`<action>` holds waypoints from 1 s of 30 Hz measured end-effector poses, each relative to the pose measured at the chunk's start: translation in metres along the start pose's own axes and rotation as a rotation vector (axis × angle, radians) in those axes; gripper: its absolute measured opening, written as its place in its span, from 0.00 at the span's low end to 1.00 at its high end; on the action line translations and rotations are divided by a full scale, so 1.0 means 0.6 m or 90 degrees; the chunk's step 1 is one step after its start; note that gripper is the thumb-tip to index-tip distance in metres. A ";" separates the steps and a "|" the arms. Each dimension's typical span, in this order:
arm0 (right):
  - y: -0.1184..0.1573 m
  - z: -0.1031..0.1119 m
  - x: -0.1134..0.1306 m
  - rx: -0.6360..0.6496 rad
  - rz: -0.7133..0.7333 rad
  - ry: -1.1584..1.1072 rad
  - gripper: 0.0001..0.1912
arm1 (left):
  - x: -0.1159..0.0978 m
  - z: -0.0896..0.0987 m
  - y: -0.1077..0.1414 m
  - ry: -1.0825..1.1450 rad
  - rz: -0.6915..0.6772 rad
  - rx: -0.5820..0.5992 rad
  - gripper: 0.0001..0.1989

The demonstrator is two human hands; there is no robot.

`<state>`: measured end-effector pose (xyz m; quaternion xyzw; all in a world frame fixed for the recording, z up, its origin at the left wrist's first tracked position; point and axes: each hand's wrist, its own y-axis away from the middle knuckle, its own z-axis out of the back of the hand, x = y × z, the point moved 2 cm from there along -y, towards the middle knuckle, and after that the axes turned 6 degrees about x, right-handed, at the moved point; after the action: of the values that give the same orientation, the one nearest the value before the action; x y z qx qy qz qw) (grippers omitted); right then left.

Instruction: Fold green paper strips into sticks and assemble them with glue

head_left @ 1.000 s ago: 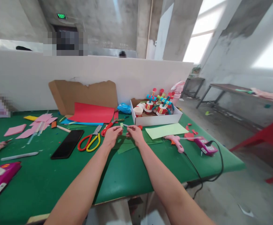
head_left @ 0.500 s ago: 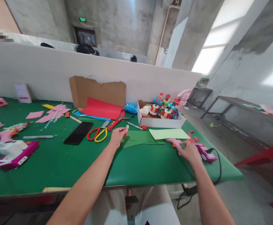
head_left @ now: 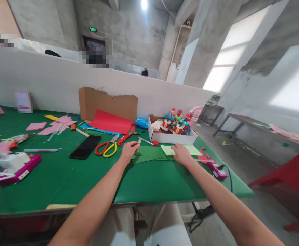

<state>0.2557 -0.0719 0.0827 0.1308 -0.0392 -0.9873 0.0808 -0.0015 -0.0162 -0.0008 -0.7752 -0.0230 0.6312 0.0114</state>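
Note:
My left hand [head_left: 129, 151] pinches a small light green paper piece [head_left: 139, 141] upright between its fingertips, over the left end of dark green paper sheets [head_left: 150, 152]. My right hand [head_left: 182, 153] has its fingers bent over the near edge of a light green paper sheet [head_left: 194, 149]; its fingertips are partly hidden. A translucent stick [head_left: 204, 160] shows beyond the right forearm. The pink glue gun seen earlier is out of sight. Red paper scraps [head_left: 202, 158] lie near that stick.
Scissors [head_left: 107, 147], a red-handled cutter [head_left: 125, 138] and a black phone [head_left: 85, 147] lie to the left. Behind stands a white box [head_left: 173, 138] with small paper-cup figures. Purple power strips [head_left: 217, 171] sit at right and left, with trailing cords.
My right hand has moved left from the pink glue gun to the light green sheet. My left hand still holds the small paper piece. The view has shifted slightly right.

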 end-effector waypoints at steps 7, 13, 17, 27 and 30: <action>-0.012 0.034 -0.053 -0.296 -0.274 -0.181 0.08 | -0.007 0.005 -0.002 0.038 0.012 0.011 0.19; -0.004 0.048 -0.030 -0.512 -0.191 -0.140 0.09 | -0.010 -0.004 0.002 0.044 0.008 0.052 0.20; -0.081 0.008 0.023 -0.152 -0.006 -0.078 0.10 | -0.013 -0.004 0.006 0.016 0.012 0.053 0.19; -0.158 -0.046 -0.010 0.035 -0.011 -0.137 0.10 | -0.012 0.000 0.001 0.027 0.020 0.045 0.19; -0.153 -0.043 -0.027 0.042 0.040 -0.188 0.11 | -0.014 0.000 0.003 0.022 0.021 0.048 0.19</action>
<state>0.2642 0.0196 0.0530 -0.0144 -0.0872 -0.9910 0.1008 -0.0030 -0.0182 0.0074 -0.7854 0.0140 0.6180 0.0308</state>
